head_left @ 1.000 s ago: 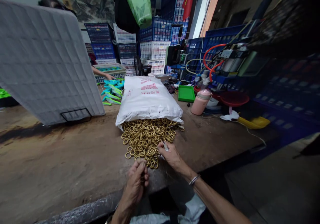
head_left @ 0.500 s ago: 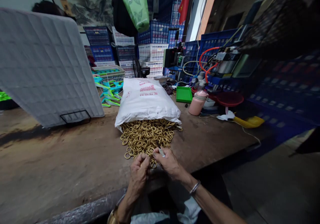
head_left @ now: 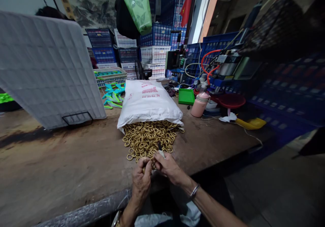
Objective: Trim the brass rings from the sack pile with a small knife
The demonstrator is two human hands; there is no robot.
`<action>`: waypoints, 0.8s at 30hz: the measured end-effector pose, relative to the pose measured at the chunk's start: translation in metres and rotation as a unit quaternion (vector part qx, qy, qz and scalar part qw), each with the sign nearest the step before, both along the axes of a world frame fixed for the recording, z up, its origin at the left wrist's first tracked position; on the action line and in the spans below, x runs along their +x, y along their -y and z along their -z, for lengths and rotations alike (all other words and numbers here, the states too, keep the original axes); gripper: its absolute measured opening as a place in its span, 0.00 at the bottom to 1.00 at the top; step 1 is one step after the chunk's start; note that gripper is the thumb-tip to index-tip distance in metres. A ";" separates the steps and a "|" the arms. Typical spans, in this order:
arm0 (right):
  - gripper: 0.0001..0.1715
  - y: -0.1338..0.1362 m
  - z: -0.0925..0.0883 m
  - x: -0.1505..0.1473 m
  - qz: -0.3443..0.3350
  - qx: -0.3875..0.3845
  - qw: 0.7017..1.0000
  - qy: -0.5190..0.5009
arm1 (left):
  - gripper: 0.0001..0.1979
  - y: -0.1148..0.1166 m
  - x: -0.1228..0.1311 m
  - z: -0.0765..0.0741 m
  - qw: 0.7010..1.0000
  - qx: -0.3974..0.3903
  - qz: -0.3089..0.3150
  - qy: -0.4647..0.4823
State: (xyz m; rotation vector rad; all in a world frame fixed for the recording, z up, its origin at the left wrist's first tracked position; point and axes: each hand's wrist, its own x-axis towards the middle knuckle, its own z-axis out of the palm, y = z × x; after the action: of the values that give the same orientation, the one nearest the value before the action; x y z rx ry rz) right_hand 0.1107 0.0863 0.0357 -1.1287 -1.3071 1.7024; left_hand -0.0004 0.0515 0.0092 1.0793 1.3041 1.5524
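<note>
A heap of gold-coloured rings (head_left: 149,137) spills onto the table from the mouth of a white printed sack (head_left: 149,101). In front of the heap, my left hand (head_left: 141,176) is closed, with a gold ring (head_left: 144,169) pinched between thumb and fingers. Close against it, my right hand (head_left: 169,167) is closed around a slim hand tool (head_left: 160,150), dark at its upper end and whitish lower down. The tool's exact kind is unclear. My right fingertips meet the left ones over a few rings, partly hidden by the fingers.
A quilted grey-white panel (head_left: 50,71) stands on the left of the table (head_left: 76,162). Bright blue and green plastic pieces (head_left: 114,93) lie behind it. To the right are a green tray (head_left: 186,96), a pink bottle (head_left: 200,105) and a yellow scoop (head_left: 251,123). Stacked crates (head_left: 155,55) fill the background.
The tool in my right hand now stands more upright, with its dark end showing more. My hands have drawn closer together, and a ring shows in my left fingers.
</note>
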 end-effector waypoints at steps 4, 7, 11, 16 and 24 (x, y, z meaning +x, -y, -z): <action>0.16 -0.003 0.003 0.000 0.004 0.035 0.999 0.039 | 0.05 0.003 0.000 -0.003 1.000 0.021 0.015 -0.018; 0.14 -0.004 0.002 0.000 0.020 0.079 0.993 0.087 | 0.07 0.005 0.000 -0.006 0.999 -0.007 0.045 0.009; 0.12 -0.005 -0.002 -0.001 0.026 0.116 0.986 0.119 | 0.14 0.008 0.002 -0.006 0.986 -0.115 0.084 0.086; 0.12 -0.003 -0.003 -0.002 0.016 0.171 0.971 0.165 | 0.18 0.012 0.002 -0.006 0.968 -0.174 0.119 0.136; 0.15 -0.003 0.000 0.002 0.020 0.247 0.939 0.240 | 0.16 0.017 -0.001 -0.017 0.962 -0.149 0.116 0.196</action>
State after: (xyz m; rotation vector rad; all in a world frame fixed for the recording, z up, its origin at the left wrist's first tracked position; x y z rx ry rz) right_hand 0.1123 0.0891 0.0355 -1.2843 -1.8619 0.9960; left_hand -0.0014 0.0347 0.0261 0.6661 1.0536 1.2653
